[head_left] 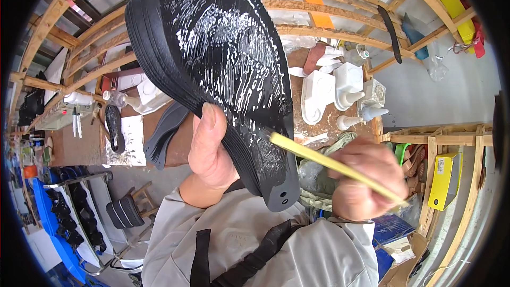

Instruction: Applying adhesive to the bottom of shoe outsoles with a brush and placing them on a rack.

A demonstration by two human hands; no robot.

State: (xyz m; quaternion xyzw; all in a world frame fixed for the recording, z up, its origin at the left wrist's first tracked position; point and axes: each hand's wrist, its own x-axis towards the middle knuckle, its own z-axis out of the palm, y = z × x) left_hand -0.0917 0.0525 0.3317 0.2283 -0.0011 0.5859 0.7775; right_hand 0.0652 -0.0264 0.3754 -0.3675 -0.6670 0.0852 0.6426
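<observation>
My left hand [210,151] is wrapped round a fanned stack of black shoe soles [154,42], tilted up in front of me. The top sole's face is coated with a wet, glossy liquid, streaked white by reflections. Its lower end, with two small holes, looks matt. In my slightly blurred right hand [369,178] is a brush with a flat yellow handle [329,165]. The brush's dark tip touches or nearly touches the narrow part of the top sole. Behind my left hand lies another group of black soles [166,133] on the table.
Brown worktable [71,143] with white plastic bottles [319,95] on the right and a black-smeared white sheet [133,135] on the left. Wooden slatted racks [340,32] rise behind it. At right, a yellow box [445,180] sits on a wooden shelf. A padded stool [125,212] stands lower left.
</observation>
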